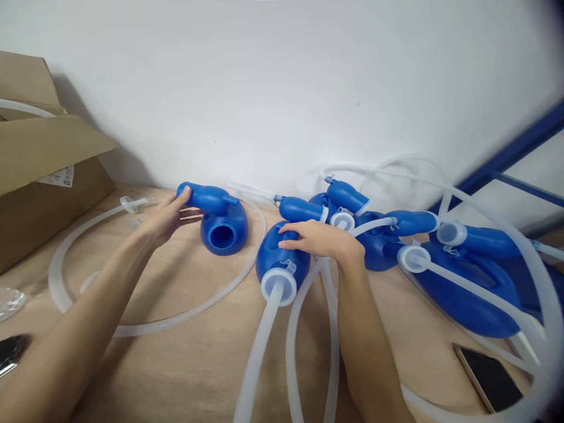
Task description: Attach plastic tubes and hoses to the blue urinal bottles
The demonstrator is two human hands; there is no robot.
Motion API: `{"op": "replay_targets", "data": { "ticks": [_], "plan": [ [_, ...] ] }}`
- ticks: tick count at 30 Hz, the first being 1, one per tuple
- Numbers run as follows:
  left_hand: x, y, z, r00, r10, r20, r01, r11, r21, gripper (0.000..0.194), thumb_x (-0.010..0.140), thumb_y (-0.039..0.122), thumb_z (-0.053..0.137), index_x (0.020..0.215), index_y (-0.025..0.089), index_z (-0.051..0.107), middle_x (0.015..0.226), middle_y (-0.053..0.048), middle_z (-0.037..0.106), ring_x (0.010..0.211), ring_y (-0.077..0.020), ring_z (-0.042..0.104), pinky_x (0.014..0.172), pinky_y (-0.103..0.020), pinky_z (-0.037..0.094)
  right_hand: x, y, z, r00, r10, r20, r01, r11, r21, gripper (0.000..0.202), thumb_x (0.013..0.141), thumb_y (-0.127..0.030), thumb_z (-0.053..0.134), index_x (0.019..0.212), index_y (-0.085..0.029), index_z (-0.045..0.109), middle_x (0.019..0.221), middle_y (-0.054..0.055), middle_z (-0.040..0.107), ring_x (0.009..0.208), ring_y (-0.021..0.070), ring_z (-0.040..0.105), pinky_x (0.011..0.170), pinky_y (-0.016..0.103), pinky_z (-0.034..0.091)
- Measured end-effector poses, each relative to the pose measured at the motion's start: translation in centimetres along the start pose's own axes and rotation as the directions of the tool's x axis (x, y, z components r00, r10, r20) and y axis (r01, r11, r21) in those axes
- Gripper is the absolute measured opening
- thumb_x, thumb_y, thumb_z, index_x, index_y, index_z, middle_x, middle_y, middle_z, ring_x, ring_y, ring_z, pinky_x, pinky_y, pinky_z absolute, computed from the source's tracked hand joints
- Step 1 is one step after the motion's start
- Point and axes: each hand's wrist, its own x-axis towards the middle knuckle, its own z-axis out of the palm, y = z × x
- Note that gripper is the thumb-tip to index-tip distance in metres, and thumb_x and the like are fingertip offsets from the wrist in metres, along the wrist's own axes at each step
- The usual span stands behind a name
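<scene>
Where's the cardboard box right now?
In the head view, the box is at the left edge, on the table, to the left of the left hand.

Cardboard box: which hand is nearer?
Left. The left hand is to the right of the cardboard box, apart from it, gripping a blue rounded part. The right hand is well farther right, on a blue container.

Blue btls (240,234) are smooth semi-gloss plstc, tubing (259,352) ribbed translucent plstc, tabletop (185,373) matt wood-look, box (48,217) matt cardbd.
</scene>
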Motion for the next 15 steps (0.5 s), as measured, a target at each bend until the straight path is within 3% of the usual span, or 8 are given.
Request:
{"op": "replay_targets", "data": {
  "ticks": [6, 11, 15],
  "plan": [
    [-0.9, -1.2, 3.7, 0.995, 0.066, 0.074, -0.064, 0.998, -0.018, 0.069, 0.088, 0.075, 0.065, 0.126, 0.017, 0.066, 0.129, -0.017, 0.074, 0.114, -0.0328, 0.073, 0.099, -0.046, 0.059, 0.4, 0.0, 0.0, 0.998, -0.057, 0.003, 0.057, 0.998, 0.0, 0.048, 0.1, -0.059, 0.055, 0.136, -0.03, 0.068, 0.117, 0.007, 0.077, 0.106, 0.0301, 0.071, 0.088, 0.037, 0.052],
    [-0.8, -1.8, 4.4, 0.989, 0.083, 0.119, -0.095, 0.991, 0.092, 0.07, 0.093, 0.075, 0.058, 0.136, 0.02, 0.066, 0.15, -0.014, 0.063, 0.139, -0.0366, 0.056, 0.107, -0.045, 0.05, 0.6, 0.2, 0.0, 0.991, -0.135, 0.0, 0.135, 0.991, -0.007, 0.043, 0.1, -0.057, 0.056, 0.129, -0.029, 0.07, 0.117, 0.005, 0.076, 0.106, 0.0287, 0.07, 0.085, 0.035, 0.05],
    [-1.0, -1.6, 4.9, 0.988, 0.068, 0.142, -0.089, 0.985, 0.148, 0.066, 0.094, 0.074, 0.056, 0.139, 0.026, 0.067, 0.155, -0.011, 0.059, 0.144, -0.0381, 0.05, 0.11, -0.049, 0.046, 0.5, 0.1, -0.1, 0.992, -0.128, 0.0, 0.128, 0.992, 0.002, 0.04, 0.1, -0.056, 0.056, 0.127, -0.03, 0.071, 0.119, 0.004, 0.076, 0.106, 0.0284, 0.071, 0.084, 0.035, 0.05]
  ]
}}
